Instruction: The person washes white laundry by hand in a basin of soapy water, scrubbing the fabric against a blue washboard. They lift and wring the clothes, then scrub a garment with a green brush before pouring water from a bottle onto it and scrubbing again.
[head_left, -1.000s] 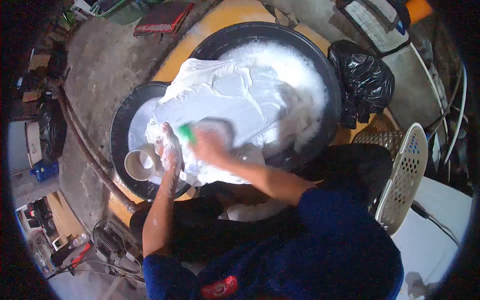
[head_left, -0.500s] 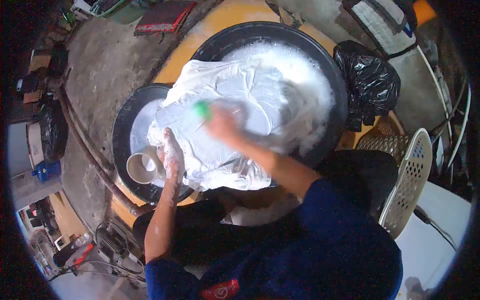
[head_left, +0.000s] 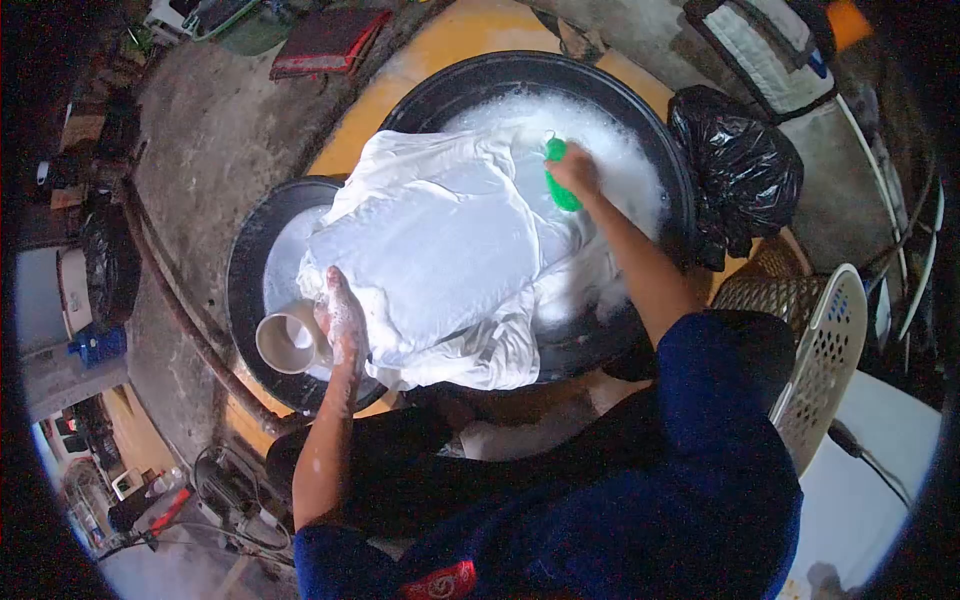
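A wet white garment (head_left: pixel 430 265) is stretched smooth over the middle, its loose folds hanging around a flat, board-like area. It spans a large black tub (head_left: pixel 470 68) of suds and a smaller black basin (head_left: pixel 245 235). At the garment's left edge, my left hand (head_left: pixel 343 318), coated in foam, grips the cloth; part of its fingers is hidden. My right hand (head_left: pixel 577 172) is closed around a green scrub brush (head_left: pixel 560 180) at the garment's far right part, beside the foam. A pale cup (head_left: pixel 268 345) sits in the small basin, close by my left hand.
A black plastic bag (head_left: pixel 740 165) is right of the tub. A cream perforated plastic chair back (head_left: pixel 822 350) and a woven basket (head_left: pixel 765 290) stand nearer on the right. A pipe (head_left: pixel 175 285) runs along the floor at left. A red-edged mat (head_left: pixel 328 42) lies at the back.
My right hand has carried the green brush from the garment's middle to the upper right, beside the suds. The left hand keeps nearly the same place on the cloth's edge.
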